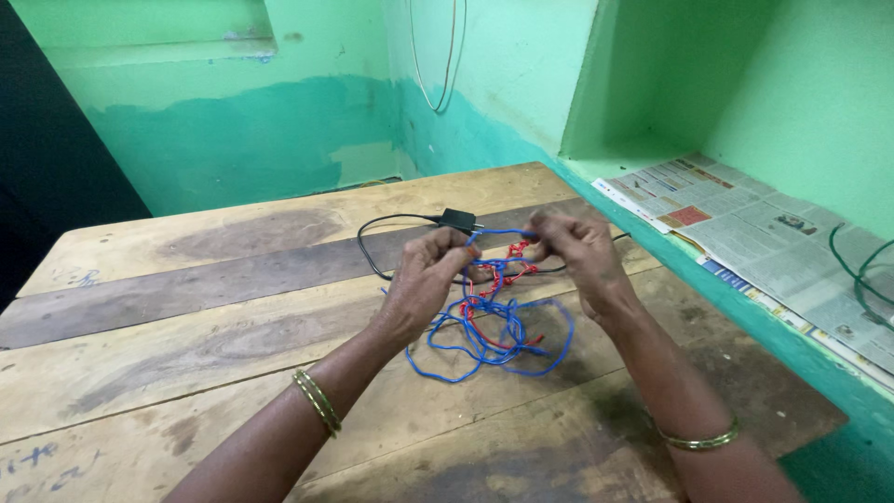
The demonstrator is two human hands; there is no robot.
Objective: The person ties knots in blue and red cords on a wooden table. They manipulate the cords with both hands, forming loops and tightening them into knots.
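indoors, worn wooden table [186, 307], green walls [214, 140]; left hand [424, 279] and right hand [577, 251] pinched tangled blue-red wires [489, 326], strand stretched left-right.

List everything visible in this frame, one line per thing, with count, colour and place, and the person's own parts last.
blue wire: one tangled length, blue, on the table between the hands, partly lifted
red wire: one twisted length, red, mixed into the blue tangle
black adapter: one, black, with a black cable looping left, behind the hands
wooden table: one, brown planks
newspaper: several sheets, on the green ledge at right
green wire: one loop, far right on the newspaper
bangles: gold, on both wrists
left hand: fingers pinching the wires
right hand: fingers pinching the blue wire
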